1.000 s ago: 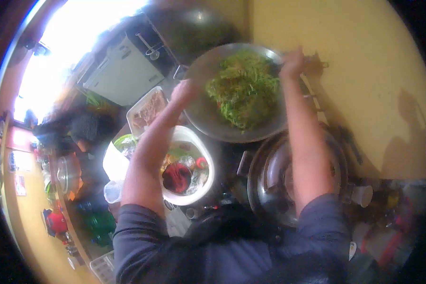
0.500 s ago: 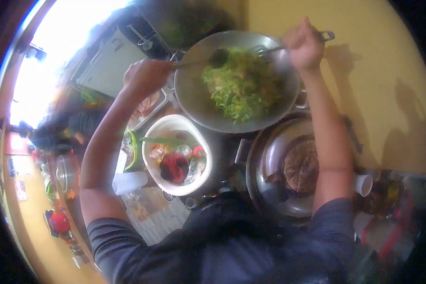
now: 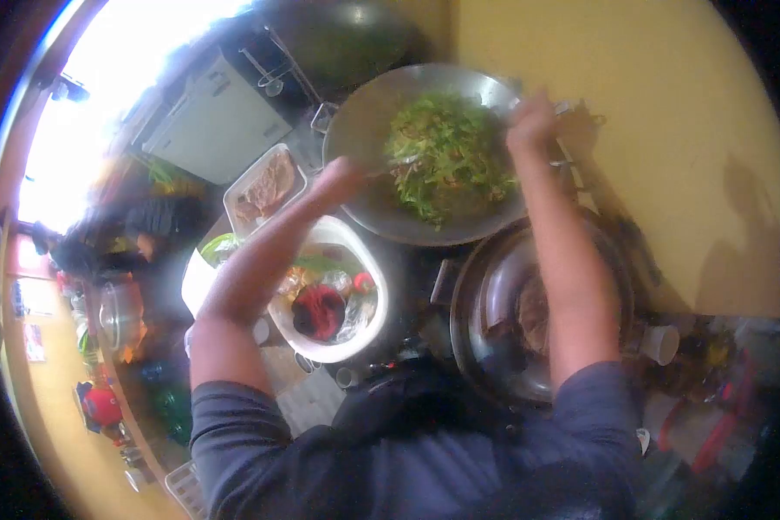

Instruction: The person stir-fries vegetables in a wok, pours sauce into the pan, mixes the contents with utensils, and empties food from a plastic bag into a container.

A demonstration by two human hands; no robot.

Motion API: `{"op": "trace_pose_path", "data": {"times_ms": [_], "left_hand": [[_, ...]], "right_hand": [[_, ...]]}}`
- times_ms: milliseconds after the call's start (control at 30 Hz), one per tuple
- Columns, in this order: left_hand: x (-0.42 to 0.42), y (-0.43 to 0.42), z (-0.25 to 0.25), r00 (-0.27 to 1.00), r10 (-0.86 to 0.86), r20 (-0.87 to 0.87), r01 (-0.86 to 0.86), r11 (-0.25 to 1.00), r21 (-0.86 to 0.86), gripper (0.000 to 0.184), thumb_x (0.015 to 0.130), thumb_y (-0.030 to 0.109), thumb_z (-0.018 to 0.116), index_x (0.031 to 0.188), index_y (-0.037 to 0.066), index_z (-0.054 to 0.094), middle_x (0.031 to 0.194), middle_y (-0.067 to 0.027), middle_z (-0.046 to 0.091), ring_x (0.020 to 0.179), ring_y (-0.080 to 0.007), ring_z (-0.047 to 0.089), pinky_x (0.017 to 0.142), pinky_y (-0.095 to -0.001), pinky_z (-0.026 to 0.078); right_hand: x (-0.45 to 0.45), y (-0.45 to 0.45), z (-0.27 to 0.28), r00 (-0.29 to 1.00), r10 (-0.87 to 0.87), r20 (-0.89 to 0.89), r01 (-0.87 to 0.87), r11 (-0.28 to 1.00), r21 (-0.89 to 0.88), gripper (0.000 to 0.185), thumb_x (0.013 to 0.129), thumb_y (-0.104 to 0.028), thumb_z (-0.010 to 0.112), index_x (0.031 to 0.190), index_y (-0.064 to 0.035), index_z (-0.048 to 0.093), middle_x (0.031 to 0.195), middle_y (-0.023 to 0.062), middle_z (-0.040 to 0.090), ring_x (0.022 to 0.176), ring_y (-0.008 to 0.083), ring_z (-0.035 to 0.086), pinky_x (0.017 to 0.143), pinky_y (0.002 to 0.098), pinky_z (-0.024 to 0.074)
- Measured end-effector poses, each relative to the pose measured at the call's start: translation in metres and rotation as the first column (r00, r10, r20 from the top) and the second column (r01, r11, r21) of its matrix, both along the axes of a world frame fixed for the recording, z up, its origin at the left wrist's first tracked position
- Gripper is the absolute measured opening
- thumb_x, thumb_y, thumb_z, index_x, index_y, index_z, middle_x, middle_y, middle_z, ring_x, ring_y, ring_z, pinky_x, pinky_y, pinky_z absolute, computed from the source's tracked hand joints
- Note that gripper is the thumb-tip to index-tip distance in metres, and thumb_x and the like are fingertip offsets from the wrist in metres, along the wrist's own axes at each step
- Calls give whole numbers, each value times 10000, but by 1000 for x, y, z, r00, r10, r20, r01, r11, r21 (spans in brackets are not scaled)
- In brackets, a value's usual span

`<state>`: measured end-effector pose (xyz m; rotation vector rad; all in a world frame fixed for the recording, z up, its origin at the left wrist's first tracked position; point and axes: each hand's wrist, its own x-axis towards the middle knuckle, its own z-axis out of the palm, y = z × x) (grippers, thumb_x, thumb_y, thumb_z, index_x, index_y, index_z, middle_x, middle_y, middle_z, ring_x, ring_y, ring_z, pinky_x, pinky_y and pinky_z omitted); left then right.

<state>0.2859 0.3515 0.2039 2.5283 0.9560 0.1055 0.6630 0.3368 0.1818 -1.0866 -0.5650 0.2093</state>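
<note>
Shredded green vegetables lie in a wide metal wok. My left hand is closed round a utensil handle at the wok's left side; the utensil is blurred where it reaches the greens. At the right rim my right hand is closed round another utensil, whose handle end sticks out to the right. Motion smears both hands.
Nearer me on the right is a large round pan with a brown item. A white tub of packets and a red item stands left of it. A tray of meat lies further left. Another person is at far left.
Since half a second ago, my left hand has moved right and down toward the greens, and my right hand has moved down and slightly left. The greens have shifted in the wok.
</note>
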Motion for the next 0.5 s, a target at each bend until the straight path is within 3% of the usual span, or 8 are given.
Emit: {"op": "trace_pose_path", "data": {"times_ms": [33,67,167,200,267,367,433,500], "left_hand": [[15,-3,-2,999,27,-18,-27,1000,11,374,804,409,568,997,100,650,950,-135,640,830,-283,604,727,-381,482],[26,-6,3,981,192,13,-192,981,-16,395,784,445,576,996,120,652,950,-126,641,840,-279,604,726,-374,484],[47,-29,66,900,427,-82,-429,903,-8,411,743,489,595,970,152,661,920,-110,649,827,-272,616,713,-367,494],[49,-37,90,847,493,-199,-496,867,37,406,722,497,607,945,164,669,892,-102,656,803,-270,626,701,-367,501],[37,-27,106,855,454,-250,-431,891,143,365,732,458,594,934,164,670,882,-93,661,796,-271,634,698,-379,508],[34,-50,165,842,433,-322,-348,892,290,297,750,378,562,916,156,670,881,-86,665,801,-276,644,696,-399,519],[33,-63,192,827,443,-347,-336,883,327,272,759,336,542,908,147,669,888,-87,664,814,-279,646,699,-408,523],[24,-63,201,826,417,-381,-227,863,452,236,821,353,506,974,264,663,921,-50,660,820,-284,639,687,-440,518]], "right_hand": [[-4,5,-13,985,-55,165,75,990,-119,154,829,-217,548,731,-115,485,627,10,431,554,155,416,499,300,321],[-8,11,-21,940,-86,330,166,961,-221,157,753,-168,606,871,-83,546,741,68,528,673,215,502,593,344,387],[-15,18,-6,842,-125,524,256,949,-183,401,615,-68,692,1008,-51,613,839,128,624,772,288,588,670,396,454],[-22,10,24,878,-117,464,140,990,-16,99,754,-147,599,776,-79,531,667,59,505,601,196,473,538,332,366],[-45,-17,91,912,-87,401,29,988,149,373,892,-225,507,544,-107,449,496,-10,386,429,105,358,407,268,277],[-77,-56,163,928,373,11,-362,892,272,351,875,-205,537,550,-94,464,474,-9,363,406,113,358,404,265,282],[-81,-68,180,879,477,11,-462,845,267,326,870,-202,545,572,-85,485,483,-10,376,413,112,365,406,267,286],[-78,-75,189,848,527,50,-522,817,245,302,866,-199,553,594,-77,507,493,-10,388,419,111,372,408,269,291]]}}
